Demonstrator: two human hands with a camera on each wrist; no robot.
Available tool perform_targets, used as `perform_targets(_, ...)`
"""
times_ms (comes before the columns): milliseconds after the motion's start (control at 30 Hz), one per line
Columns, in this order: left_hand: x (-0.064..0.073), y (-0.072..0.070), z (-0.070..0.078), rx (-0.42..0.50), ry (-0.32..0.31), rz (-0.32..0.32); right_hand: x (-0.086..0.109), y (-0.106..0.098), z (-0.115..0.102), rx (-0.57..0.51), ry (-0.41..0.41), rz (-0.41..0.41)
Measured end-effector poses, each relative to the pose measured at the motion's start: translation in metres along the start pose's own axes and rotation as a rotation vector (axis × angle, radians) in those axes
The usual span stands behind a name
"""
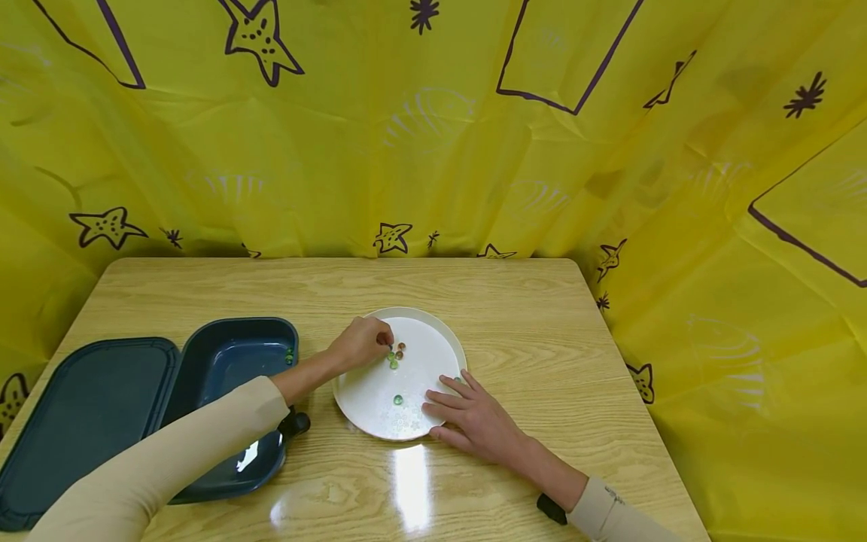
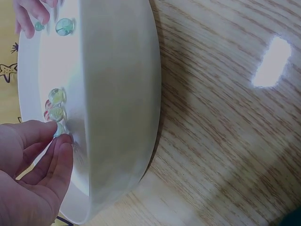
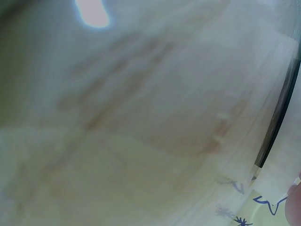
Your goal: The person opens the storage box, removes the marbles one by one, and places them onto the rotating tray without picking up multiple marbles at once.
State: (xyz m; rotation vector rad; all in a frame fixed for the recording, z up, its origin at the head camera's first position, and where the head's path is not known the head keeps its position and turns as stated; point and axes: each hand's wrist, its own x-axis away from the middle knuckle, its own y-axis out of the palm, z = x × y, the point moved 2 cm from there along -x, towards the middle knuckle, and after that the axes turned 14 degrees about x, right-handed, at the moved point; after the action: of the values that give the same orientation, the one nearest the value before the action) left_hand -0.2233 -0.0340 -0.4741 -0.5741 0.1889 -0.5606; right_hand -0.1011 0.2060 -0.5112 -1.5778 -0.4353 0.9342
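Observation:
A round white dish [image 1: 366, 403] with a raised rim holds several glass marbles. Over its left part, my left hand [image 1: 359, 344] pinches a bluish marble [image 2: 59, 130] between thumb and fingertips. Right beside that marble lie two yellow-green marbles [image 2: 57, 113] and reddish-brown ones [image 1: 401, 347]. A single green marble [image 1: 398, 400] sits nearer the dish's front. My right hand [image 1: 484, 423] rests at the dish's right rim, fingers extended and spread. Another green marble [image 1: 457, 380] is partly hidden by its fingers. The right wrist view is blurred and shows only a fingertip at its edge.
Left of the dish stands a dark blue container [image 1: 230, 354], with green marbles [image 1: 290, 356] in its far right corner; my left forearm crosses above it. Its dark lid [image 1: 88, 421] lies to the left. A yellow patterned curtain [image 1: 433, 150] surrounds the wooden table [image 1: 542, 331].

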Motion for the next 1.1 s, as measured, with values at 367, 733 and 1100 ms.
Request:
perform_targets(367,0.002,-0.009,0.004,0.006,0.004,0.017,-0.001,0.000,-0.001,-0.007,0.001,0.001)
perform_targets(733,0.025,-0.046,0.026,0.043,-0.016,0.041,0.000,0.001,-0.001,-0.006,0.015,-0.018)
perform_targets(1100,0.080,-0.092,0.018,0.057,-0.070,0.164,-0.001,-0.001,-0.002,-0.014,0.012,-0.010)
